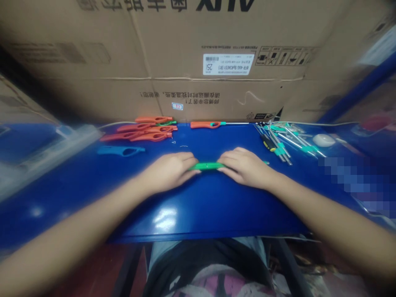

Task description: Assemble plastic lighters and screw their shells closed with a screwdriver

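Note:
Between my two hands a green lighter handle (208, 166) is held level over the blue table. My left hand (175, 169) is closed round its left end, and my right hand (244, 168) grips the right end. A small teal tip shows just past my right wrist. Beyond my left hand lie several orange lighter handles (145, 128) in a heap, with a green one partly hidden among them. A blue handle (120, 151) lies apart, nearer me. Straight ahead rests an orange lighter (204, 124) with a long metal tube.
On the right lie several metal tubes with teal parts (293, 138), a black and yellow screwdriver (267, 142) and a white rounded object (323, 140). A large cardboard panel (173, 66) stands along the back of the blue table (198, 206). A pale, blurred tray-like thing (55, 159) is at left.

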The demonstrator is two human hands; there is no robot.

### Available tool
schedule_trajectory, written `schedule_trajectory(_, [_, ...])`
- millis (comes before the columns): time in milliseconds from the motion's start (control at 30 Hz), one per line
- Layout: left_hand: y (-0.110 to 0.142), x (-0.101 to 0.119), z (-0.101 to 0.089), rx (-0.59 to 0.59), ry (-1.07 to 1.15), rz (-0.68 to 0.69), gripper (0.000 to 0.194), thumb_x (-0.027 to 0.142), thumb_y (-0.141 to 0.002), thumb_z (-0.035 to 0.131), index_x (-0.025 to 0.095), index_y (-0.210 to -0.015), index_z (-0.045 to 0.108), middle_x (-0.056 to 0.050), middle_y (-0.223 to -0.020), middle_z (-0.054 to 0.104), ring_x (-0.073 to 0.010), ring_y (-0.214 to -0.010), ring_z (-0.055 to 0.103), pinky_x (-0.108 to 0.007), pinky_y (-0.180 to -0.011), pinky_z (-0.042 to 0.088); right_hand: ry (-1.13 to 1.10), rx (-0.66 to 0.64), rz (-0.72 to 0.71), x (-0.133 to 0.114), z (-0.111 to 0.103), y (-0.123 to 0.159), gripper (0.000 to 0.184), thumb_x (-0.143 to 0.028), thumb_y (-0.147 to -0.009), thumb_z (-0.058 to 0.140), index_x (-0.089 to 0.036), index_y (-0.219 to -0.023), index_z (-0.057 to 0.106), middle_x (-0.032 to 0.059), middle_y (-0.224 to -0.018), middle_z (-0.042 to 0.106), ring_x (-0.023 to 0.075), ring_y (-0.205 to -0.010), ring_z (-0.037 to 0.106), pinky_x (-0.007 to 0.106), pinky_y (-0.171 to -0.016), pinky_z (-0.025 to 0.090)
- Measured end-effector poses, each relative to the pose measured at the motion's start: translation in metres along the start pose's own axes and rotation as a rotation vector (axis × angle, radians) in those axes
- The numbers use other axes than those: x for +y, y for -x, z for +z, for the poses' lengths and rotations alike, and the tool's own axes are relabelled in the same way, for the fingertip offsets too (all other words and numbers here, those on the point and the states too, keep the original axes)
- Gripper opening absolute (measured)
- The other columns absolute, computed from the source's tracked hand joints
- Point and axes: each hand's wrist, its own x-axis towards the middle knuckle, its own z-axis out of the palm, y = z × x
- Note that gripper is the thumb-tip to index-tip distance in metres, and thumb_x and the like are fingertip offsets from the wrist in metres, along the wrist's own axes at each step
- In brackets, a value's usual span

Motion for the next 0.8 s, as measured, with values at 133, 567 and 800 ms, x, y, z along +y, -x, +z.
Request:
schedule_trajectory(133, [0.000, 0.003, 0.002, 0.038, 0.019, 0.015, 0.031, 0.035, -0.105, 0.043, 0.015, -0.108, 0.066, -0.008, -0.097, 0.066, -0.0213, -0.088, 0.064, -0.033, -0.080, 0.053, 0.066, 0.018, 0.019, -0.003, -0.003, 0.002, 0.029, -0.034, -0.104, 0.046, -0.017, -0.103, 0.070, 0.0081, -0.101, 0.076, 0.0196, -0.083, 0.068, 0.034, -0.071, 0.042])
schedule_trajectory(567, [-0.002, 0.003, -0.002, 0.072, -0.083, -0.083, 0.029, 0.034, -0.103, 0.045, 0.014, -0.111, 0.064, -0.010, -0.098, 0.067, -0.0236, -0.086, 0.065, -0.034, -0.075, 0.052, -0.023, 0.096, 0.184, 0.002, -0.012, 0.001, 0.023, -0.041, -0.098, 0.058, -0.019, -0.095, 0.065, 0.0055, -0.091, 0.072, 0.0188, -0.077, 0.065, 0.030, -0.067, 0.043])
schedule_trajectory(800, [-0.003, 0.008, 0.002, 0.036, -0.105, -0.041, 0.037, 0.043, -0.105, 0.041, 0.016, -0.117, 0.063, -0.009, -0.101, 0.072, -0.0258, -0.092, 0.069, -0.036, -0.078, 0.052, 0.086, 0.074, 0.123, -0.009, -0.011, 0.000, 0.029, -0.043, -0.102, 0.050, -0.019, -0.091, 0.063, 0.0047, -0.083, 0.069, 0.0175, -0.068, 0.059, 0.030, -0.064, 0.037])
